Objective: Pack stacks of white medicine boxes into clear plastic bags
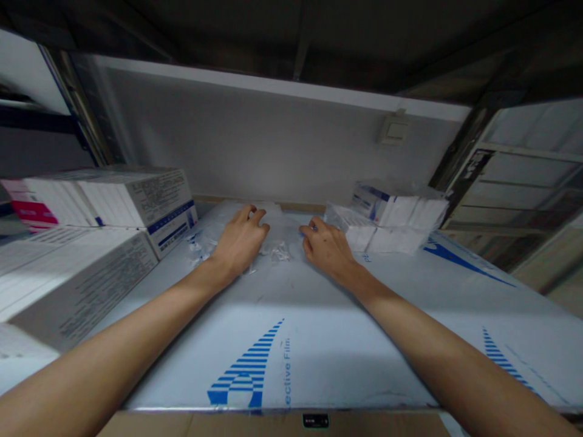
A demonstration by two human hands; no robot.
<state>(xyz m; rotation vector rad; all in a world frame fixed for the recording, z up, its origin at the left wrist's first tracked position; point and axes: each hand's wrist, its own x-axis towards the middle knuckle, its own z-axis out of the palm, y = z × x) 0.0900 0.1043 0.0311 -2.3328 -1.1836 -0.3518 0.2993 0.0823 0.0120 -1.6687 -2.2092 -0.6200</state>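
Observation:
My left hand [241,240] lies on a bundle wrapped in clear plastic [279,233] near the back of the shelf. Its fingers are bent but apart, pointing toward the wall. At the bundle's right side, my right hand [327,244] has its fingers curled inward, with a small bit of blue showing under them. What those fingers hold, if anything, is hidden. Crumpled film [280,252] gathers at the bundle's front between the hands. Just right of my right hand stand white boxes in clear wrap [394,238].
Stacked white cartons with blue print [161,209] fill the left side, and another carton row [91,285] sits in front. The shelf [346,340] carries printed protective film. A dark upper shelf [273,36] hangs low overhead. Behind is a wall with a switch [394,130].

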